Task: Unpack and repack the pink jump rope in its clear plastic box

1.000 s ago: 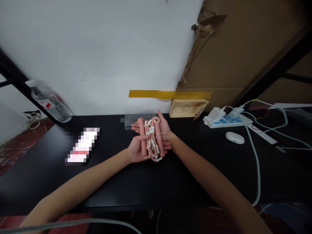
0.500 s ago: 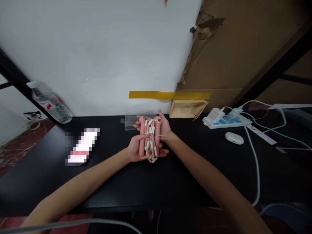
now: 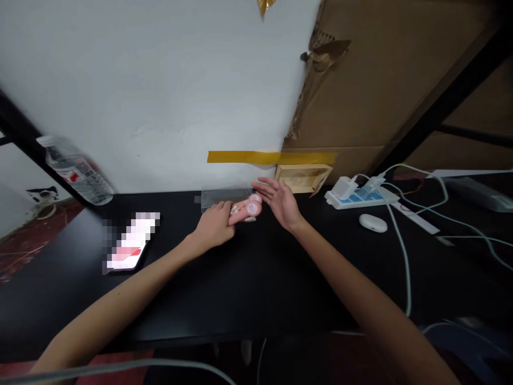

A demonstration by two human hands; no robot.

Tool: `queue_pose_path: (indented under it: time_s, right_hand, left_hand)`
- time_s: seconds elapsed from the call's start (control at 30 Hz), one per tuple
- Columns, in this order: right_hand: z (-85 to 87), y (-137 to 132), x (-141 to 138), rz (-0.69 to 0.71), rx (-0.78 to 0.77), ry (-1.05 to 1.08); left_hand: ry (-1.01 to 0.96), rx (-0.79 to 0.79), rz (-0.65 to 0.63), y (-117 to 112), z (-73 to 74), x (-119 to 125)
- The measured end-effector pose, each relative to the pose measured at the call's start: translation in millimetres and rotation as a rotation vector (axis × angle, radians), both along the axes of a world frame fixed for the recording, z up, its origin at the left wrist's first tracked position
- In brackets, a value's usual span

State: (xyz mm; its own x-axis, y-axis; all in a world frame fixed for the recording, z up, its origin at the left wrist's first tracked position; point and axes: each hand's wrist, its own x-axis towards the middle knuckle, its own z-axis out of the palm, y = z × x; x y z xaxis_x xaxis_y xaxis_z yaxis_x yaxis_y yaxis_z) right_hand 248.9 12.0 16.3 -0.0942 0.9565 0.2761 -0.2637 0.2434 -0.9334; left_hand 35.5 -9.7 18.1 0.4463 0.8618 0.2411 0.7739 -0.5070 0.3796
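A pink beaded jump rope [image 3: 242,212] is bundled in my left hand [image 3: 216,222], its handle ends with round pale labels pointing right. My left fingers are wrapped around the bundle and hide most of the beads. My right hand [image 3: 284,202] is open just right of the handle ends, fingers stretched out and pointing left; a small gap seems to lie between them. Behind my left hand, against the wall, a clear plastic box [image 3: 212,197] is partly covered.
On the black table [image 3: 240,289], a lit phone [image 3: 134,243] lies left and a water bottle [image 3: 80,171] stands at the back left. To the right are a wooden frame [image 3: 302,179], a power strip [image 3: 360,199] with cables, and a white earbud case [image 3: 373,223].
Both hands were cradling the jump rope palms up. My left hand has turned over and now grips it alone, the handles swung to point right. My right hand has let go, moving right.
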Motion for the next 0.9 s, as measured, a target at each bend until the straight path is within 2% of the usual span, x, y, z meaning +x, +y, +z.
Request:
queue_pose_path:
  time_s: [0.07,0.13,0.23,0.33,0.43,0.6,0.77,0.9]
  right_hand:
    - [-12.6,-10,12,-0.076,0.064,-0.141]
    - [-25.5,-21,23,-0.116,0.147,-0.336]
    - [-39.7,-31,34,-0.111,0.311,-0.696]
    - [-45.8,-33,38,-0.052,0.419,-0.924]
    - [-45.6,-33,38,0.000,0.470,-1.019]
    - [-42.1,-39,33,0.006,0.476,-1.130]
    - [-44.7,-40,27,0.026,0.498,-1.209]
    - [-48.9,-39,21,0.019,0.470,-1.236]
  left_hand:
    - [0.202,0.110,0.024,-6,-9.7,7]
    - [0.308,0.165,0.012,-11,-18.7,13]
    - [0.344,0.204,-0.015,-14,-28.8,18]
    - [0.296,0.187,-0.007,-14,-33.5,19]
    - [0.234,0.178,-0.025,-13,-31.4,18]
    - [0.108,0.176,-0.209,-12,-24.2,1]
    - [0.114,0.272,-0.301,-7,-40.6,-25]
    - [0.099,0.283,-0.301,-5,-52.4,-26]
